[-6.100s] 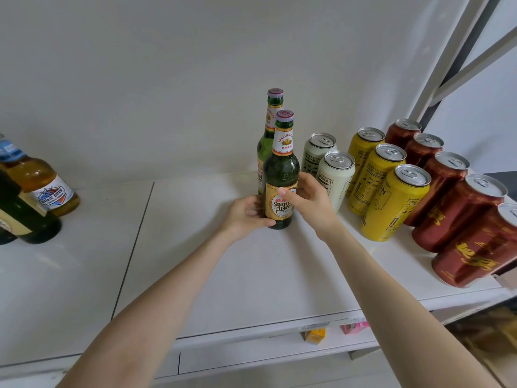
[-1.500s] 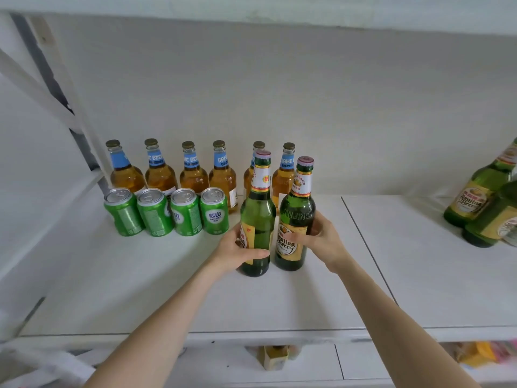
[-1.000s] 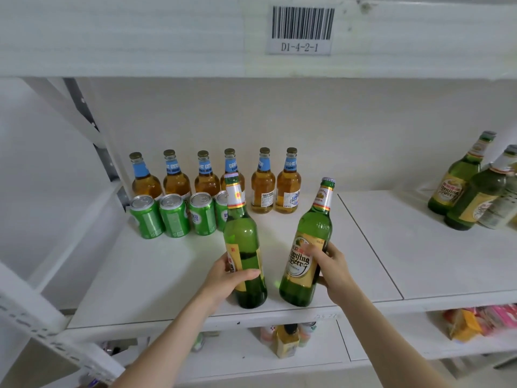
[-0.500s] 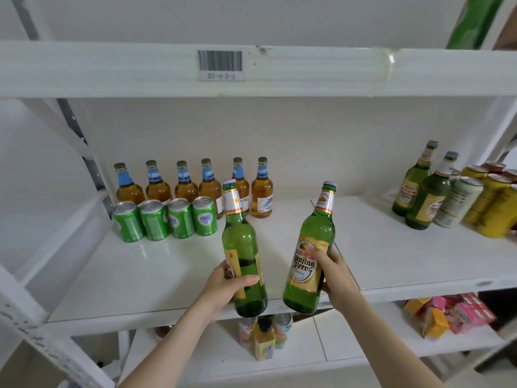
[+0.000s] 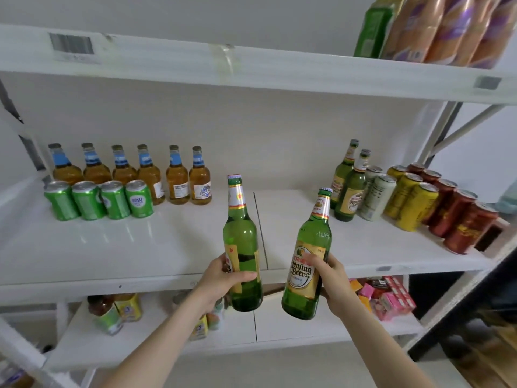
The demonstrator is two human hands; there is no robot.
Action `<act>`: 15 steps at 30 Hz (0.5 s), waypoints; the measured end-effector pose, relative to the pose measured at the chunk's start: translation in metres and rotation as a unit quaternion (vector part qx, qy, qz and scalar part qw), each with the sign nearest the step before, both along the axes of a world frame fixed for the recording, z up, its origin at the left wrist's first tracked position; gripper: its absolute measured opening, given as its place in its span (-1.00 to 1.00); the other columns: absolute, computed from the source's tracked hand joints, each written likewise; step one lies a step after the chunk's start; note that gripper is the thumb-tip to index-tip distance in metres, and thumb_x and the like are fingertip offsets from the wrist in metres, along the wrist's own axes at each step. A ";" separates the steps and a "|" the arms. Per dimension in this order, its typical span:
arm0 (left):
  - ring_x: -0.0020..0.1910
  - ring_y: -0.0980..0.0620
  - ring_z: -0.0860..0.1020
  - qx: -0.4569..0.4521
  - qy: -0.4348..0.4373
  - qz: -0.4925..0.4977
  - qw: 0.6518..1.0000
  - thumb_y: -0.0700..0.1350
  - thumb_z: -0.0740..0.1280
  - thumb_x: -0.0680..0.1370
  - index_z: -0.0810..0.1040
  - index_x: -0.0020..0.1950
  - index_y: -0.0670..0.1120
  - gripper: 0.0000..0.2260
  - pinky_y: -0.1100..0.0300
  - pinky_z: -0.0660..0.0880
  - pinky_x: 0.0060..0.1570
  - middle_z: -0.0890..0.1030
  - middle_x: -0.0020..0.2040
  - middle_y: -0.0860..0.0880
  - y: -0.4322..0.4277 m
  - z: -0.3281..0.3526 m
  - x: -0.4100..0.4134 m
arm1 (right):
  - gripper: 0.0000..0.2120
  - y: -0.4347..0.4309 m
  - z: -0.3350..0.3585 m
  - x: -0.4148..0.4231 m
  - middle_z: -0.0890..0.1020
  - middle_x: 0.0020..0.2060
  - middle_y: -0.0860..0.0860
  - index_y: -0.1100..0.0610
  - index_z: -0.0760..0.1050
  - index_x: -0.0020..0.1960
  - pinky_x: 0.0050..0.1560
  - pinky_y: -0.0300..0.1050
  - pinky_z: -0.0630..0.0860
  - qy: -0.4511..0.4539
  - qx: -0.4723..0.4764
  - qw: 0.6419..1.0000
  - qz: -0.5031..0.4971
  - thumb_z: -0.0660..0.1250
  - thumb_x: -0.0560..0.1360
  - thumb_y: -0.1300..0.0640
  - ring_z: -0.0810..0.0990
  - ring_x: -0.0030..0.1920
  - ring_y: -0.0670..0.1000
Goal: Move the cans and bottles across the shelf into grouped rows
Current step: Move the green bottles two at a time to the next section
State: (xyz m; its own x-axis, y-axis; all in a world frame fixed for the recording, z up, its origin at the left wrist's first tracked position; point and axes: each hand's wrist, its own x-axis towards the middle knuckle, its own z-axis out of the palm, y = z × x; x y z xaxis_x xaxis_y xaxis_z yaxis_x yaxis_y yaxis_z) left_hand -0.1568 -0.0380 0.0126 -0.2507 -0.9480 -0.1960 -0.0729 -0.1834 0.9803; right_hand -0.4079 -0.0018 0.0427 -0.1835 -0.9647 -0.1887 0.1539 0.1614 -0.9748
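I see left hand (image 5: 221,278) curled round upright bottle (image 5: 241,239), frame centre; right hand (image 5: 331,275) wrapped round tilted bottle (image 5: 310,247) beside it. Both apparently clear of shelf (image 5: 140,247) front edge, apart.

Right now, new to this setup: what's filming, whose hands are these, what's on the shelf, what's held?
There is no machine here. A person works with two bare hands, and the single picture comes from a wide-angle camera worn on the head, looking forward and down. The left hand grips the left green bottle, and the right hand grips the right green bottle, which leans. Both bottles are held in front of the middle shelf. On its left side stand six amber bottles behind four green cans. On its right side are two more green bottles, then pale cans, yellow cans and red-brown cans.
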 end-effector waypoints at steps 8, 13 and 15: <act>-0.04 0.14 0.68 -0.010 -0.024 -0.052 0.998 0.02 0.61 0.29 0.59 0.13 0.07 -0.55 0.26 0.58 -0.18 0.72 -0.01 0.08 -0.037 0.006 -0.080 | -0.74 -0.023 -0.006 -0.077 0.74 -0.11 0.09 0.09 0.57 0.14 -0.20 0.00 0.63 -0.022 0.000 0.999 -0.035 0.45 0.47 0.11 0.73 -0.13 0.09; -0.01 0.15 0.66 -0.010 -0.040 -0.062 0.997 0.03 0.61 0.30 0.57 0.14 0.11 -0.55 0.25 0.56 -0.16 0.71 -0.02 0.15 -0.072 0.009 -0.133 | -0.76 -0.046 -0.008 -0.133 0.74 -0.18 0.03 0.08 0.57 0.10 -0.32 -0.10 0.61 -0.020 -0.008 0.999 -0.042 0.47 0.45 0.12 0.74 -0.21 0.03; -0.01 0.15 0.66 -0.011 -0.042 -0.060 0.997 0.08 0.63 0.24 0.57 0.14 0.11 -0.49 0.26 0.56 -0.14 0.71 -0.01 0.15 -0.080 0.009 -0.156 | -0.75 -0.054 -0.008 -0.157 0.75 -0.15 0.02 0.08 0.57 0.10 -0.28 -0.07 0.63 -0.017 -0.008 0.999 -0.041 0.48 0.44 0.13 0.74 -0.18 0.03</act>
State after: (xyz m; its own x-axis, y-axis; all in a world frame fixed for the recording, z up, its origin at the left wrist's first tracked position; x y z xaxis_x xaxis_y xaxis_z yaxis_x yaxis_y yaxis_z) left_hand -0.3133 -0.1176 0.0212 -0.3468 -0.9164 -0.1999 -0.1751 -0.1461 0.9737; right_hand -0.5653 -0.0555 0.0348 -0.2567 -0.9495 -0.1805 0.1987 0.1309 -0.9713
